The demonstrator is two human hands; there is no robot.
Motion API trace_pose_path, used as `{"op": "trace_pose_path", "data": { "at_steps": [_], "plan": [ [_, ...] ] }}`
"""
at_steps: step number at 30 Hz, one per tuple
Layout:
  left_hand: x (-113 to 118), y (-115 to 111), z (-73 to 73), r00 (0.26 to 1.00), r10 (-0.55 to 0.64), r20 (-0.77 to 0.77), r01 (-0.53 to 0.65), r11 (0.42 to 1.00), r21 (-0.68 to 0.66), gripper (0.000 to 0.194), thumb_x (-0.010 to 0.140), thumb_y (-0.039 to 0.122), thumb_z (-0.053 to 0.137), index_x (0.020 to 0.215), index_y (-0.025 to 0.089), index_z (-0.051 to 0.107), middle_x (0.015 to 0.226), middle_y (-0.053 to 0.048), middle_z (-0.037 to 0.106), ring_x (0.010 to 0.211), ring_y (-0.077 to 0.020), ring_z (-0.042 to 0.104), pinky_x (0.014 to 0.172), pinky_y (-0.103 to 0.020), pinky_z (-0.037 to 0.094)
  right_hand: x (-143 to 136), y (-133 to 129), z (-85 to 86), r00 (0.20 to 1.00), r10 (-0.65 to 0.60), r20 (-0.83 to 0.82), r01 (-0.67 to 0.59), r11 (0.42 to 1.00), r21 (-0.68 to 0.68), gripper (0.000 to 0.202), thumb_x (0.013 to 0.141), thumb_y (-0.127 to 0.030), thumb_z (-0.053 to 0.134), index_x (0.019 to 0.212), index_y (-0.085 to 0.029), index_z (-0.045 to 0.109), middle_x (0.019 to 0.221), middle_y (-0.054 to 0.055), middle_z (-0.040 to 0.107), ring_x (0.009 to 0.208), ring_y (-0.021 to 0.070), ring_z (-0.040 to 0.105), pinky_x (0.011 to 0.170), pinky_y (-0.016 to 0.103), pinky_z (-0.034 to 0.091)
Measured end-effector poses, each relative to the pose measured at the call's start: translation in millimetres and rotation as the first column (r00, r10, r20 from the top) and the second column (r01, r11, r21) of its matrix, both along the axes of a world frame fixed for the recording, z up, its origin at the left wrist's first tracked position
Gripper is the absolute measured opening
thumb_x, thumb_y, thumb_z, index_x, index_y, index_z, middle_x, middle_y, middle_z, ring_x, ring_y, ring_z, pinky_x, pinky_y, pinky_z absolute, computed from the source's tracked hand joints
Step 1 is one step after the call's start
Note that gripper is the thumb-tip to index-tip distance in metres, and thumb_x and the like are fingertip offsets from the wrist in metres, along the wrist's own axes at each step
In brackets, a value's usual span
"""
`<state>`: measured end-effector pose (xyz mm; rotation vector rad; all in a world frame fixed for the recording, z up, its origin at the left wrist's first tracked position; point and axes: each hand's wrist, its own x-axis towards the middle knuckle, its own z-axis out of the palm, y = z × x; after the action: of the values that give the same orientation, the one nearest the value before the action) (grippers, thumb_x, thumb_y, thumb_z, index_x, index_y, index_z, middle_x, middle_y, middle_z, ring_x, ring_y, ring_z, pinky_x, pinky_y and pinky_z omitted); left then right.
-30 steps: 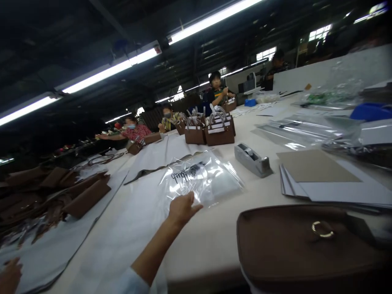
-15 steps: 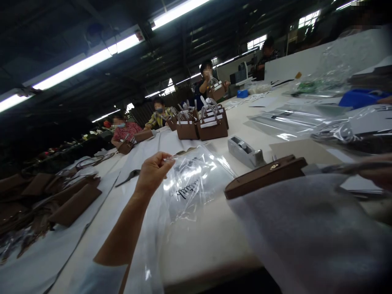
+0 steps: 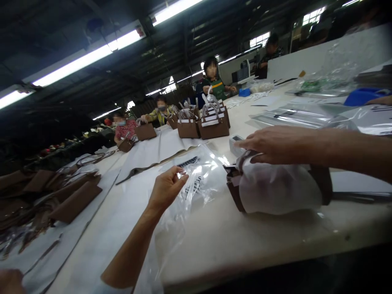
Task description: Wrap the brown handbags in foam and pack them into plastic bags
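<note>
My left hand (image 3: 167,191) pinches the clear polybag (image 3: 196,183) mouth, holding it open beside the brown handbag (image 3: 275,188); my right hand (image 3: 269,143), fingers spread, rests on the handbag, steadying it.

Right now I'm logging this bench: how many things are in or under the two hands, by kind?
Clear plastic bag, pinched at its edge by the left hand: 1
Brown handbag wrapped in white cloth, under the right hand: 1
Total: 2
</note>
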<state>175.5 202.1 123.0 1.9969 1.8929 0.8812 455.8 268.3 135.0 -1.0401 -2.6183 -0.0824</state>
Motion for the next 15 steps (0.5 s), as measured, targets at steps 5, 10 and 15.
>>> {"op": "trace_pose_path", "data": {
  "at_steps": [5,10,15],
  "plan": [
    [0.9,1.2,-0.5,0.997,-0.049,0.053,0.052,0.997,-0.059,0.030,0.076,0.046,0.051,0.085,0.018,0.059,0.050,0.008,0.033,0.046,-0.0072,0.035,0.045,-0.019,0.030,-55.7,-56.4,-39.8,0.994,0.077,0.079,-0.081,0.996,0.038,0.044,0.082,-0.009,0.041,0.125,-0.015,0.038,0.074,0.007,0.060,0.063,0.0127,0.058,0.056,0.020,0.040],
    [9.7,4.9,-2.8,0.994,-0.102,0.041,0.105,0.990,-0.091,0.029,0.077,0.044,0.049,0.082,0.017,0.060,0.048,0.007,0.036,0.043,-0.0073,0.036,0.043,-0.019,0.030,-104.8,-66.6,-62.9,0.977,0.144,0.156,-0.168,0.974,0.152,0.060,0.076,-0.003,0.042,0.132,-0.018,0.028,0.080,0.006,0.060,0.061,0.0153,0.059,0.048,0.022,0.038],
    [4.8,1.2,-5.6,0.992,-0.078,-0.101,0.072,0.995,-0.068,0.025,0.077,0.041,0.049,0.078,0.020,0.062,0.046,0.007,0.036,0.044,-0.0083,0.037,0.046,-0.019,0.030,-127.4,-40.2,-72.2,0.978,0.124,0.165,-0.132,0.991,0.037,0.034,0.079,-0.001,0.035,0.107,-0.011,0.053,0.080,0.011,0.062,0.065,0.0187,0.061,0.050,0.025,0.042]
  ]
}}
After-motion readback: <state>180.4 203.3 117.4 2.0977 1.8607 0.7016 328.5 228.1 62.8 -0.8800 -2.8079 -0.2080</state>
